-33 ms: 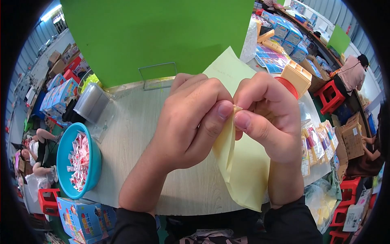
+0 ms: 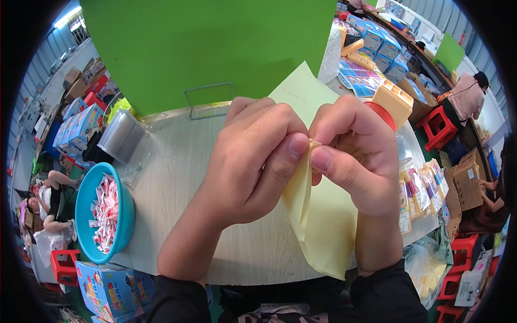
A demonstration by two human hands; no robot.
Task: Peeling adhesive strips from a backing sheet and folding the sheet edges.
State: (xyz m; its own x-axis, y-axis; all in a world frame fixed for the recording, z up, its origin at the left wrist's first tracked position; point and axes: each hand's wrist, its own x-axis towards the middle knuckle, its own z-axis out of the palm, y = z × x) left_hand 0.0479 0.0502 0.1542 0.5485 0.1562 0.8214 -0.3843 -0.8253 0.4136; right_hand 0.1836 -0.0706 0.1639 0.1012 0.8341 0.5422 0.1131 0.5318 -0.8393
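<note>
A thin pale yellow sheet of paper hangs between my hands, over the table's middle. Its upper corner rises behind my fingers, with faint marks on it, and its lower part bends down toward the table's front edge. My left hand is closed, thumb and forefinger pinching a narrow folded edge of the sheet. Right beside it, my right hand pinches the same fold, thumb against forefinger. A small creased tip shows between the two thumbs. My fingers hide the rest of the fold.
A turquoise basin of small pink-and-white packets stands at the left. A wire stand is before the green board. At the right are bagged sets, a cream plastic tray and a red basket. People are around.
</note>
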